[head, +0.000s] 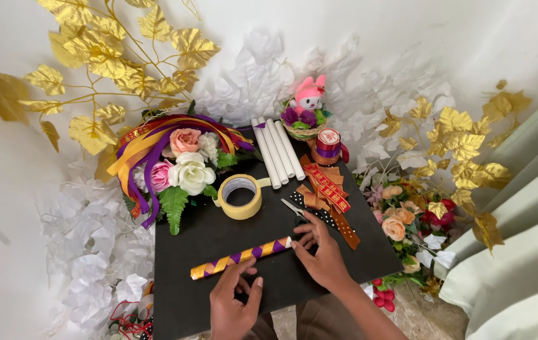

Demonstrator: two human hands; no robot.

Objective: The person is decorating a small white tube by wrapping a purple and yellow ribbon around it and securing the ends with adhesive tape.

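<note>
A stick wrapped in gold and purple ribbon (240, 257) lies slantwise on the black table (206, 236). My left hand (234, 302) rests just below its left half, fingertips touching the stick. My right hand (319, 249) pinches the stick's right end, where a bit of white shows. Small scissors (294, 209) lie just above my right hand.
A roll of cream tape (240, 196) sits mid-table. Several white tubes (276, 153), ribbon spools (328, 146), loose orange and red ribbons (329, 195), a flower bouquet with ribbons (181, 167) and a small basket with a pink toy (307, 110) fill the far side. Gold and white leaves surround the table.
</note>
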